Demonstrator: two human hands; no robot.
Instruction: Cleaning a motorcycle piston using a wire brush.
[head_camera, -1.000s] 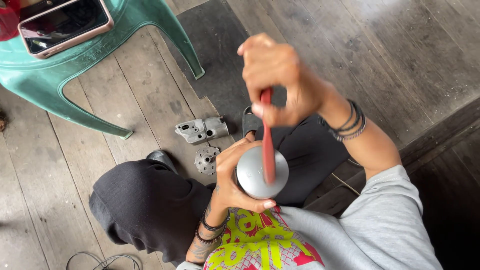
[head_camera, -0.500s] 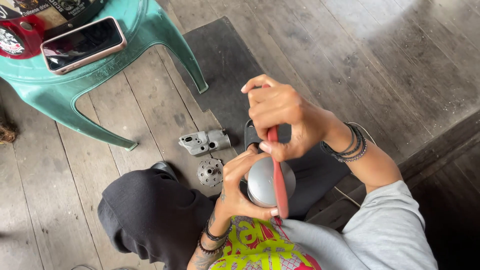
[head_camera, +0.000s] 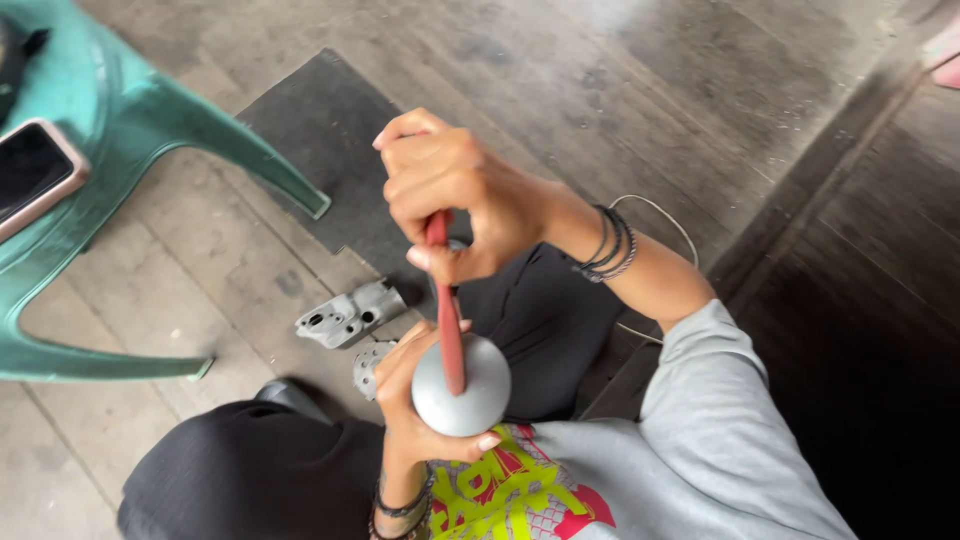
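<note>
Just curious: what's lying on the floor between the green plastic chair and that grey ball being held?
In the head view, two grey metal parts lie on the wooden floor between the green chair and the grey ball.

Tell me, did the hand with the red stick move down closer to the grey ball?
Yes. The right hand slid down the red tool toward the grey round part in the left hand; earlier it was high above it, judged against the dark mat.
</note>
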